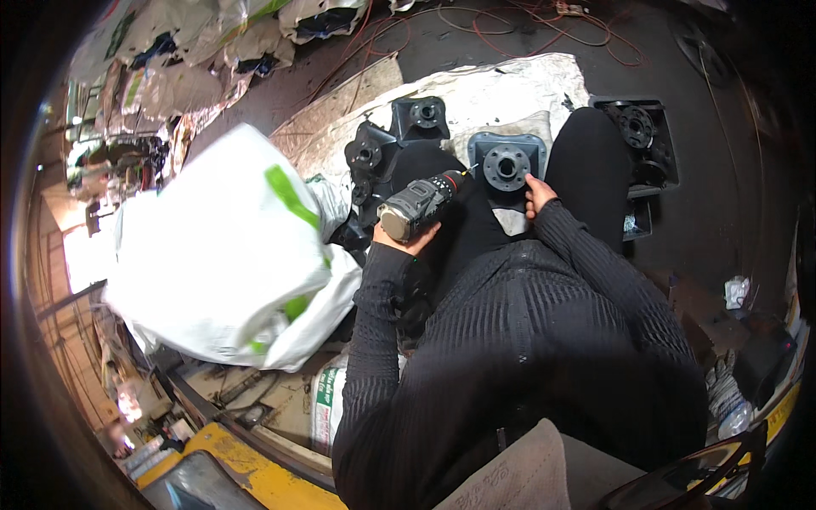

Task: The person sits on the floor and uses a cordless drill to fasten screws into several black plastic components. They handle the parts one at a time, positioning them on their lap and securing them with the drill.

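Observation:
My left hand point(410, 241) is wrapped round the grip of a dark grey cordless drill point(414, 207). The drill points up and to the right, and its thin bit ends close to a black flanged part point(506, 167) between my knees. That part has a round ring with small holes about a central bore, on a squarish base. At the ring's lower right edge, the fingers of my right hand point(539, 195) are closed on it. More black flanged parts point(367, 153) lie to the left of my left knee, partly hidden by it.
A whitish sheet point(476, 85) covers the floor ahead. A big white sack with green stripes point(229, 255) stands on my left. At the right, a black crate point(663, 140) holds similar black parts. Cables point(561, 30) run over the floor at the far side.

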`<action>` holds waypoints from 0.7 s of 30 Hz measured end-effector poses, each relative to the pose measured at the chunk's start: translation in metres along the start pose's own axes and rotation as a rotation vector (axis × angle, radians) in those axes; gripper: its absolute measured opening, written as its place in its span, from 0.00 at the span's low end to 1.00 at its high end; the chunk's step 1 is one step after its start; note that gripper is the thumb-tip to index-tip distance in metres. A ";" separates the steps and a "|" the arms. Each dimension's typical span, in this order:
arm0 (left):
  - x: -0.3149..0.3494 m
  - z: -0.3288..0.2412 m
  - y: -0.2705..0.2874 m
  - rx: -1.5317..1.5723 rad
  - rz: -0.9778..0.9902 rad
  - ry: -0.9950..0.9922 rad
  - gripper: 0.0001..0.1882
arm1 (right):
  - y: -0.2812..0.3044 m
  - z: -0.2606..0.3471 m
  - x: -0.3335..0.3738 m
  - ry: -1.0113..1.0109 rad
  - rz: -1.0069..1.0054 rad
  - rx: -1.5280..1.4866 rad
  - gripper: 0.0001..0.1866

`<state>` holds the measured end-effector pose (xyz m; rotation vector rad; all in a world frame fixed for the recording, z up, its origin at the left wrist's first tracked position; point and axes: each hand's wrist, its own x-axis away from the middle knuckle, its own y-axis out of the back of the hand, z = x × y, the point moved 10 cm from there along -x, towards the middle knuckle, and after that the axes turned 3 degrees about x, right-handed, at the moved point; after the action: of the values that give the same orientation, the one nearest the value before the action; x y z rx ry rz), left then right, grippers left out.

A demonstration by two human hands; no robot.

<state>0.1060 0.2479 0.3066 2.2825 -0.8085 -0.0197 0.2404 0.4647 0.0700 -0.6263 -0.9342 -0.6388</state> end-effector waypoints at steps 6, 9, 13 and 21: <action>-0.059 -0.001 -0.030 -0.195 0.125 -0.018 0.32 | 0.014 -0.012 -0.092 0.285 -0.236 0.295 0.21; -0.074 0.010 -0.048 -0.261 0.222 0.091 0.30 | 0.022 -0.015 -0.094 0.420 -0.365 0.230 0.25; -0.086 0.007 -0.064 -0.230 0.307 0.043 0.30 | 0.011 -0.006 -0.061 0.287 -0.229 0.116 0.20; -0.084 -0.018 -0.056 -0.318 0.323 -0.066 0.33 | -0.023 0.053 0.012 0.453 0.077 -0.190 0.09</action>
<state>0.0729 0.3366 0.2674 1.8431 -1.1159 -0.0710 0.2008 0.4856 0.1092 -0.6472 -0.4283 -0.7664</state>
